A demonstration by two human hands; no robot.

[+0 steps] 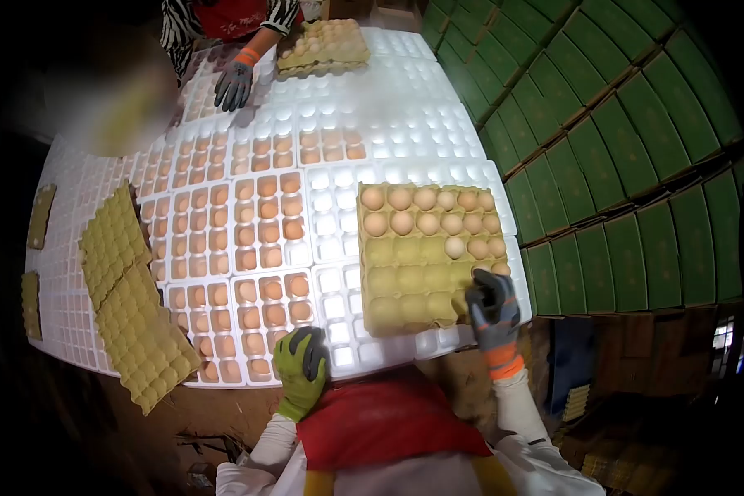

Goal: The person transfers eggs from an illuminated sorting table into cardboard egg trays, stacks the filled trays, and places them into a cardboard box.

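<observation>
Over the white foam trays (336, 178) lies a yellow pulp tray (405, 285) with brown eggs (399, 198) in its back rows and some at its right side; its front left cups are bare. My right hand (494, 310), in a grey glove with an orange cuff, is at that tray's front right corner, fingers curled by an egg; what they hold is hidden. My left hand (302, 368), in a green and grey glove, rests closed at the table's front edge, beside foam cells filled with brown eggs (273, 289). Anything inside it is hidden.
Empty pulp trays (136, 314) overlap on the left, one jutting past the front edge. Across the table, a co-worker's gloved hand (234, 85) is over the foam trays, near another pulp tray of eggs (326, 45). Green boxes (587, 182) are stacked along the right.
</observation>
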